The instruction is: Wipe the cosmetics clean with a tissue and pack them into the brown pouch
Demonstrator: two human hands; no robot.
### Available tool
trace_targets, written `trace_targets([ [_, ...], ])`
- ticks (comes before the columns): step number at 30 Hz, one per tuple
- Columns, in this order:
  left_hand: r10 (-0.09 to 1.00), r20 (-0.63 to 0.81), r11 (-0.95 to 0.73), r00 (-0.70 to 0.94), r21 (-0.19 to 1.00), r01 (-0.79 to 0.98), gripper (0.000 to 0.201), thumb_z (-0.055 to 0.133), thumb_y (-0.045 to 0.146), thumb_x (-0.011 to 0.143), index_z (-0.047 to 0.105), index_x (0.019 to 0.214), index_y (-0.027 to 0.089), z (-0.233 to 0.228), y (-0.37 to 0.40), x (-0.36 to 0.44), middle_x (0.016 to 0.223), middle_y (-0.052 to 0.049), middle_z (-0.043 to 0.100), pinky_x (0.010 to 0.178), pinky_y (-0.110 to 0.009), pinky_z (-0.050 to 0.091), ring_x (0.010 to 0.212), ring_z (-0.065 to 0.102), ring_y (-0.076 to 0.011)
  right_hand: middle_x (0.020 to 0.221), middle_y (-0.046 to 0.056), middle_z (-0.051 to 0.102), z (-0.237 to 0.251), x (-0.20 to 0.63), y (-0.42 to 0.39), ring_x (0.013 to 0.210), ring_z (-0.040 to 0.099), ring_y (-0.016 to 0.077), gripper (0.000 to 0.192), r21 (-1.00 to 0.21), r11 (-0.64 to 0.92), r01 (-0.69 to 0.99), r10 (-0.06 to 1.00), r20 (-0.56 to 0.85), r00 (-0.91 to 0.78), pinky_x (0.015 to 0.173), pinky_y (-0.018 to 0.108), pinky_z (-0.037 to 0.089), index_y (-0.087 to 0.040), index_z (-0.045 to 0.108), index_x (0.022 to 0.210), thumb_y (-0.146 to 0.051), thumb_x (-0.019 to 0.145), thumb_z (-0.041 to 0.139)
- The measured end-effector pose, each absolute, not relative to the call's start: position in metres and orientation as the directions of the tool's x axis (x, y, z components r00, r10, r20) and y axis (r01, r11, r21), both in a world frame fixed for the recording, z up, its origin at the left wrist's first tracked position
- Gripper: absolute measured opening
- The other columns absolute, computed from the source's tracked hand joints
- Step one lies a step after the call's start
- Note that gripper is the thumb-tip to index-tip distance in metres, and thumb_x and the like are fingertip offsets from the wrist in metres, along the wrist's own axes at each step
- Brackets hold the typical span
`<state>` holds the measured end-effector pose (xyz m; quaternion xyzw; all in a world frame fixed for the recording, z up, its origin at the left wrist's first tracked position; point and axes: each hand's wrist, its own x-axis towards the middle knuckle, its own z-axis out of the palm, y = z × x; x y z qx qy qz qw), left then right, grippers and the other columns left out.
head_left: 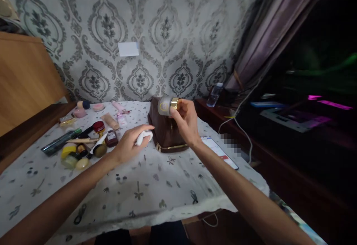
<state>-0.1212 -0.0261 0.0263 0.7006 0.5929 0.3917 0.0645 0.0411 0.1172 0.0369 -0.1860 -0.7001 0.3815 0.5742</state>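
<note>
- Patterned grey wallpaper behind, dim room, bench draped in a white cloth printed with small leaf sprigs; near edge bare of things, cosmetics gathered farther back on the left.
- Left hand, nearest: curled loosely around a small white wad, probably a tissue or cotton pad, pinched between thumb and fingertips, hovering just above the cloth, just left of the pouch.
- Right hand, a little farther: raised above the bench, fingers closed around the gold-banded end of a frosted cosmetic jar, jar tipped on its side with its frosted end pointing left.
- Judged as wiping the jar: best done by keeping the grip on the gold band firm, bringing the wad up to the frosted end, and turning the jar slowly so that each side meets the wad; squeezing lightly to avoid a slip.
- Brown cosmetic pouch with gold zip trim directly behind and below the jar, standing on the cloth.
- Smartphone lying flat near the right bench edge, screen lit, just right of the right wrist.
- Farther left: a cluster of small jars, tubes and pencils, among them a red-capped pot and a yellow-lidded pot.
- Farthest: curtain at the right.
</note>
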Motion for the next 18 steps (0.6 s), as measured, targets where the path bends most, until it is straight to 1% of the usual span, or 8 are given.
trace_targets([
  [3,0.85,0.498,-0.34,0.172,0.267,0.902,0.039,0.045,0.033,0.097,0.057,0.133,0.022,0.046,0.008,-0.099,0.103,-0.007,0.069,0.081,-0.03,0.051,0.089,0.066,-0.0202,0.087,0.001,0.062,0.047,0.052,0.149,0.079,0.059,0.017,0.033,-0.735,0.677,0.038,0.705,0.632,-0.321,0.076,0.031,0.049,-0.022,0.05,0.102,-0.046,0.084,0.064],
  [5,0.864,0.449,-0.298,0.226,0.095,0.95,0.042,0.047,0.035,0.098,0.055,0.137,0.024,0.051,0.024,-0.089,0.099,-0.006,0.068,0.077,-0.03,0.052,0.088,0.067,-0.0211,0.082,0.0,0.062,0.052,0.058,0.163,0.074,0.058,0.0171,0.032,-0.687,0.688,0.234,0.716,0.587,-0.378,0.074,0.031,0.047,-0.02,0.051,0.102,-0.043,0.083,0.063],
  [7,0.889,0.393,-0.246,0.233,-0.016,0.969,0.041,0.049,0.036,0.098,0.055,0.137,0.024,0.05,0.034,-0.085,0.102,-0.007,0.067,0.074,-0.03,0.052,0.09,0.067,-0.0225,0.084,0.003,0.065,0.058,0.065,0.171,0.075,0.059,0.018,0.034,-0.608,0.682,0.406,0.729,0.524,-0.44,0.074,0.031,0.046,-0.016,0.052,0.106,-0.039,0.083,0.063],
  [9,0.901,0.366,-0.221,0.231,-0.069,0.973,0.041,0.048,0.036,0.098,0.055,0.136,0.023,0.047,0.037,-0.086,0.106,-0.008,0.067,0.072,-0.03,0.052,0.092,0.068,-0.0234,0.09,0.006,0.068,0.065,0.071,0.173,0.079,0.062,0.0193,0.036,-0.513,0.673,0.533,0.739,0.444,-0.506,0.073,0.03,0.046,-0.014,0.054,0.109,-0.036,0.083,0.063],
  [11,0.895,0.374,-0.227,0.243,-0.087,0.97,0.042,0.045,0.036,0.1,0.053,0.138,0.021,0.041,0.036,-0.09,0.109,-0.009,0.066,0.07,-0.03,0.052,0.092,0.068,-0.0233,0.092,0.009,0.07,0.072,0.073,0.172,0.084,0.064,0.0212,0.035,-0.405,0.673,0.619,0.74,0.358,-0.57,0.073,0.028,0.046,-0.013,0.056,0.109,-0.035,0.082,0.065],
  [14,0.882,0.397,-0.229,0.254,-0.11,0.967,0.04,0.044,0.034,0.1,0.054,0.136,0.02,0.035,0.034,-0.094,0.11,-0.009,0.066,0.07,-0.03,0.053,0.092,0.068,-0.0226,0.092,0.013,0.072,0.081,0.069,0.168,0.089,0.067,0.0252,0.032,-0.249,0.693,0.676,0.72,0.216,-0.659,0.073,0.028,0.047,-0.011,0.063,0.104,-0.034,0.082,0.066],
  [16,0.885,0.398,-0.211,0.243,-0.123,0.97,0.037,0.046,0.031,0.099,0.056,0.133,0.02,0.034,0.033,-0.094,0.11,-0.009,0.066,0.07,-0.029,0.053,0.093,0.068,-0.0224,0.09,0.015,0.073,0.085,0.062,0.168,0.089,0.07,0.0278,0.03,-0.189,0.706,0.682,0.705,0.091,-0.704,0.072,0.029,0.049,-0.01,0.068,0.097,-0.035,0.081,0.067],
  [18,0.891,0.391,-0.202,0.232,-0.116,0.972,0.036,0.048,0.029,0.098,0.057,0.132,0.02,0.033,0.033,-0.093,0.108,-0.009,0.067,0.07,-0.029,0.053,0.092,0.068,-0.0223,0.087,0.016,0.074,0.083,0.054,0.171,0.086,0.072,0.0294,0.027,-0.186,0.702,0.687,0.696,-0.022,-0.717,0.07,0.029,0.05,-0.01,0.073,0.09,-0.033,0.076,0.071],
])
